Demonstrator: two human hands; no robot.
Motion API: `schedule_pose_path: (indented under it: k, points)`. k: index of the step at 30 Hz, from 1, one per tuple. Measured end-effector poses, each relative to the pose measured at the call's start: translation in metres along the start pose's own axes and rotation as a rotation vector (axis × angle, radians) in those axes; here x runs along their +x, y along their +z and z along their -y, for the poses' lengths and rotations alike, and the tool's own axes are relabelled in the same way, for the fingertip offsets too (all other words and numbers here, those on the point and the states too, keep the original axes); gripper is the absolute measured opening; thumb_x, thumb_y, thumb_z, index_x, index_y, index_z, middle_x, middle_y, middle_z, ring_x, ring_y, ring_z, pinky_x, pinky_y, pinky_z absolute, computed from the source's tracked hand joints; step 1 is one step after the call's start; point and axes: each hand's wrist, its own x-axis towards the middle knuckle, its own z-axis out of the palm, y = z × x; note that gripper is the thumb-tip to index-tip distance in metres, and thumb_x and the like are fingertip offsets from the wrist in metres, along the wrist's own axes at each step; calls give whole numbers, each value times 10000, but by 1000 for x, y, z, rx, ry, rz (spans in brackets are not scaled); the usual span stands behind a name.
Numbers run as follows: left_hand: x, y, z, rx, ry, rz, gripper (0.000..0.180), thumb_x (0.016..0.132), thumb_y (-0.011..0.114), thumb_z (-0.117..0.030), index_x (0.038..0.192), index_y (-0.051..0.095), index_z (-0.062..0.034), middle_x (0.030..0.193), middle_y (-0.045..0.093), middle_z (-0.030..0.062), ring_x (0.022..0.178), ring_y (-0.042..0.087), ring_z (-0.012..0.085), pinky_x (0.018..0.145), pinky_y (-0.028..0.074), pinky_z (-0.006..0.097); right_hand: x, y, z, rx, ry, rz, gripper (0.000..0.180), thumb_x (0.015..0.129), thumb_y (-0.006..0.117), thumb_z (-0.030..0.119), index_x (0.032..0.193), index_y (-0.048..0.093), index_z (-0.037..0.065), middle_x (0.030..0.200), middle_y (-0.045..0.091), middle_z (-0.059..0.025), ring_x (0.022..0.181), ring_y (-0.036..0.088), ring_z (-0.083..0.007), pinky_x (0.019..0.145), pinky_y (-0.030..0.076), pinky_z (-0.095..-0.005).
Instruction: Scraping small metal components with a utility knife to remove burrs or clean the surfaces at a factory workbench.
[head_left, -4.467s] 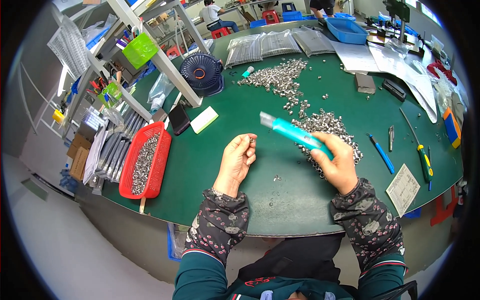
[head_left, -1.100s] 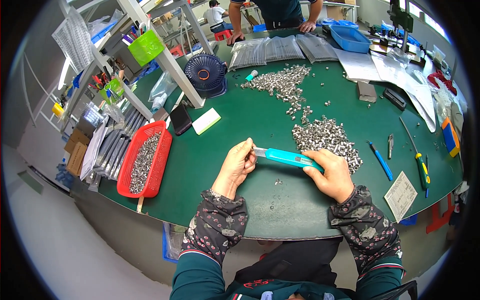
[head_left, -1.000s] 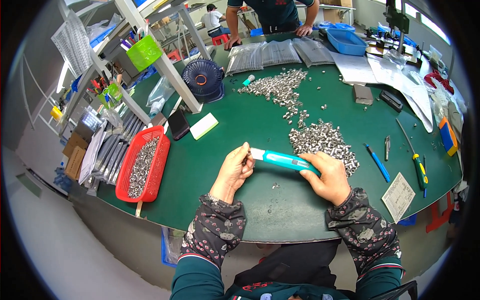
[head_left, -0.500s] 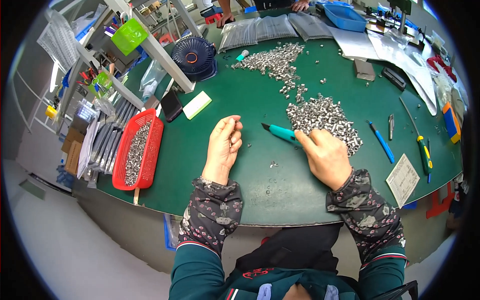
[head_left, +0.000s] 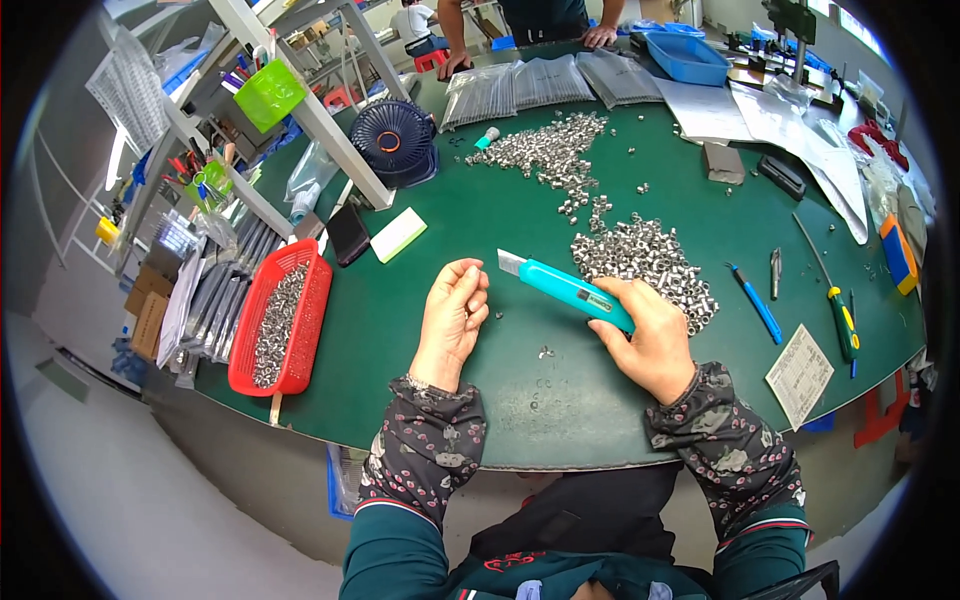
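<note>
Teal utility knife [head_left: 572, 290], one, between two hands, beside two metal-piece heaps.

Left hand [head_left: 452, 318] and right hand [head_left: 650, 335] side by side on the table [head_left: 420, 330], utility knife [head_left: 565, 287] between them. Behind the right hand, a heap of metal parts [head_left: 640, 260] (another heap [head_left: 545, 150] farther back). Far left, a tray [head_left: 280, 320] at the table edge. Behind the left hand, a fan [head_left: 395, 140]. Right of the near heap, a pen [head_left: 757, 302] and a screwdriver [head_left: 835, 300].

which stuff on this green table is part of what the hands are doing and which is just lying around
In use: teal utility knife in right hand; left hand, fingers curled; pile of small metal parts.

Lying about: red tray, small fan, blue pen, screwdriver.
</note>
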Motion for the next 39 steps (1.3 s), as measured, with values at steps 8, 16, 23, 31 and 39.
schedule_pose_path:
  k: [8,16,23,31,39]
  points:
    - [-1,2,0,-83,-45,39,143,891,477,-167,933,531,-41,728,502,26,474,353,38,349,243,147,0,-1,-3,77,42,152,317,713,647,167,999,563,61,750,554,-97,658,563,-266,579,445,-344]
    - [0,5,-3,-123,-88,39,128,890,466,-134,945,515,-29,752,498,42,493,372,52,354,259,150,12,-17,1,222,-76,-468,358,786,574,125,1123,510,20,914,570,-144,786,562,-237,709,440,-302]
    - [1,0,0,-151,-30,70,160,885,489,-183,921,523,-31,722,488,15,493,373,50,348,249,150,5,-9,-1,189,-30,191,328,750,587,126,1067,556,49,721,522,-115,626,532,-257,577,425,-326]
    - [-3,5,-1,-128,-11,102,143,877,508,-166,899,531,-26,696,466,1,495,362,36,357,239,145,1,0,-3,176,29,226,282,780,573,211,1032,566,83,709,549,-96,618,559,-275,554,436,-363]
    - [-4,7,-1,-37,-12,110,163,883,497,-183,857,540,-28,620,459,-14,446,327,23,347,230,144,1,-1,-2,122,88,258,295,760,586,167,1039,576,71,741,556,-109,660,556,-263,599,436,-329]
